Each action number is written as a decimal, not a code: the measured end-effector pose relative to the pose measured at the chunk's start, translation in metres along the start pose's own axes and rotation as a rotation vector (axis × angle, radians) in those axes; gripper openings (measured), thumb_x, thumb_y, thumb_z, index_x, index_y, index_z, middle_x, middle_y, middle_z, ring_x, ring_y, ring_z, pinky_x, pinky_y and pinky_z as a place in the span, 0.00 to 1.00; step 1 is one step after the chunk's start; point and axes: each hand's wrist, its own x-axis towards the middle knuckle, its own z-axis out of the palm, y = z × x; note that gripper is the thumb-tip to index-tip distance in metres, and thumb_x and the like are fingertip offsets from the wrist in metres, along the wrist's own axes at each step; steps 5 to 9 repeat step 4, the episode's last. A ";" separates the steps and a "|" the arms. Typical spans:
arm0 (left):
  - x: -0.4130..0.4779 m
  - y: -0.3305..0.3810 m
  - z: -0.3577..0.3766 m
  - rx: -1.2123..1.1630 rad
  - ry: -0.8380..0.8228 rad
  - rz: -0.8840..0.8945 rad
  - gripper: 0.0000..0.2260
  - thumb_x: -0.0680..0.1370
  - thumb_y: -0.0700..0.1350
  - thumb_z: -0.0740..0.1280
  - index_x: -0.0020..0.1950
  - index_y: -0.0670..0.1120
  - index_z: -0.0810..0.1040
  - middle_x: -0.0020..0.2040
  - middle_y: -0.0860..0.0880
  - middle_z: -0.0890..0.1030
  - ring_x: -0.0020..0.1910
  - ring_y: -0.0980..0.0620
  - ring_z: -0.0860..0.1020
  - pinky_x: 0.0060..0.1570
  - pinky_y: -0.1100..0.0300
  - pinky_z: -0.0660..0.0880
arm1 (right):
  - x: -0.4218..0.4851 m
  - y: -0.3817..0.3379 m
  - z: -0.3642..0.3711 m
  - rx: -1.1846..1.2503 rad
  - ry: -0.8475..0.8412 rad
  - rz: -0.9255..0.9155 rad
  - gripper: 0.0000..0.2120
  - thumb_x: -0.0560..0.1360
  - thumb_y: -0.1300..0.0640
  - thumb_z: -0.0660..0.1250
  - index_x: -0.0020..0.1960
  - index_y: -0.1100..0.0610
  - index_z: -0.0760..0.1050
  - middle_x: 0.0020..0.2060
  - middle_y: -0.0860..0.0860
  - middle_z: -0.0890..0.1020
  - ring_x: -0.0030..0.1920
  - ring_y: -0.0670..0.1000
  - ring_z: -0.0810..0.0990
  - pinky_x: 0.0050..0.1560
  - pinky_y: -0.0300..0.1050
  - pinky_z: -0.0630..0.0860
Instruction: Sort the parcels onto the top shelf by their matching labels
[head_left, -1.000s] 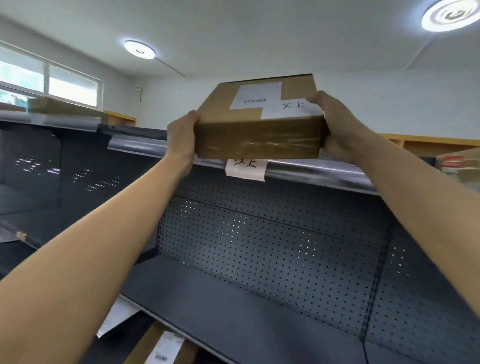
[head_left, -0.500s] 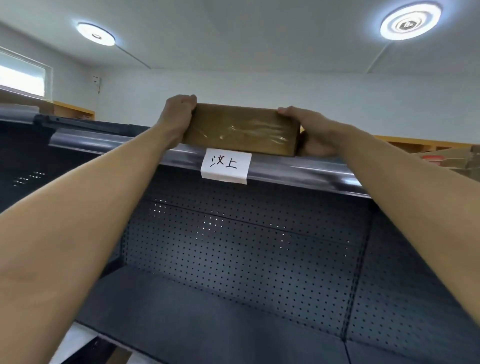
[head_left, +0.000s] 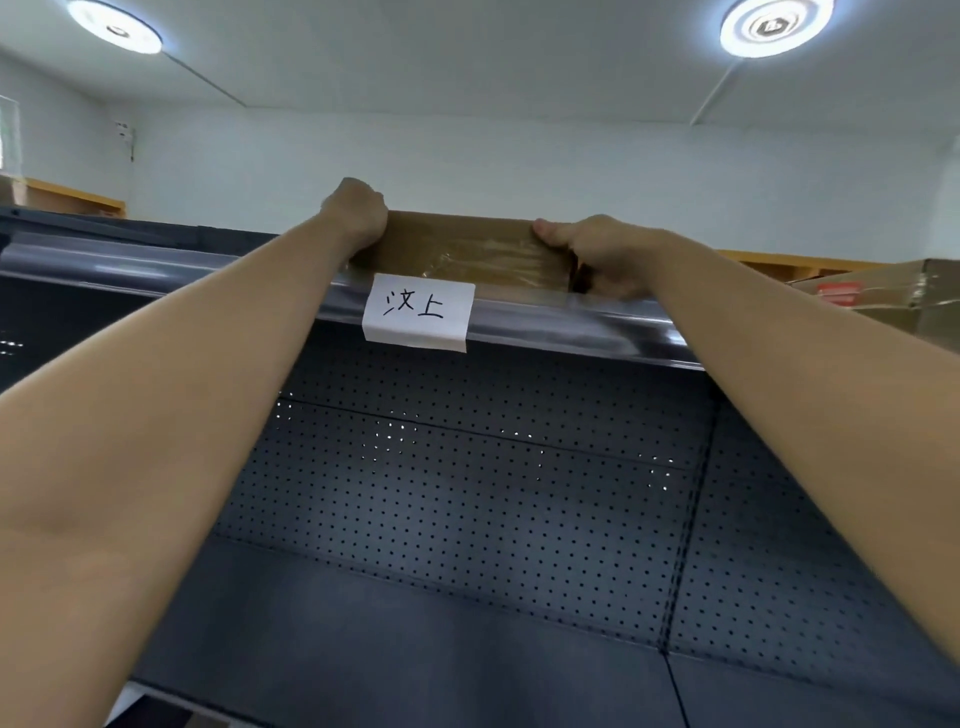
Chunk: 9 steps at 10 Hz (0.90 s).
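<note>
Both forearms reach up. Left hand (head_left: 358, 213) curled over the parcel's (head_left: 467, 254) left end, right hand (head_left: 602, 254) clamped on its right end, thumb on top; other fingers hidden, spread cannot tell. Parcel sits on the top shelf (head_left: 571, 319), right above the label (head_left: 418, 310).

Risk: near edge looks close to the lip; released too soon, it may tip off.

Below: bare dark lower shelf (head_left: 415, 649), perforated back panel (head_left: 467, 493). Right: another box (head_left: 893, 296). Beyond: white wall, two ceiling lights (head_left: 774, 26).
</note>
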 end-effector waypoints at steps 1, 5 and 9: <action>0.003 -0.001 0.002 0.050 0.045 0.015 0.07 0.83 0.41 0.54 0.49 0.46 0.70 0.60 0.36 0.78 0.53 0.40 0.74 0.61 0.48 0.72 | 0.002 0.000 0.001 -0.051 0.010 -0.007 0.28 0.80 0.42 0.64 0.69 0.63 0.73 0.60 0.56 0.78 0.60 0.59 0.78 0.52 0.53 0.77; -0.037 0.001 0.006 0.183 0.297 0.227 0.17 0.85 0.47 0.52 0.71 0.45 0.70 0.71 0.38 0.69 0.70 0.39 0.66 0.67 0.52 0.62 | -0.026 -0.002 0.000 -0.479 0.458 -0.339 0.28 0.84 0.46 0.59 0.77 0.63 0.66 0.72 0.59 0.74 0.71 0.59 0.73 0.64 0.43 0.68; -0.037 0.001 0.006 0.183 0.297 0.227 0.17 0.85 0.47 0.52 0.71 0.45 0.70 0.71 0.38 0.69 0.70 0.39 0.66 0.67 0.52 0.62 | -0.026 -0.002 0.000 -0.479 0.458 -0.339 0.28 0.84 0.46 0.59 0.77 0.63 0.66 0.72 0.59 0.74 0.71 0.59 0.73 0.64 0.43 0.68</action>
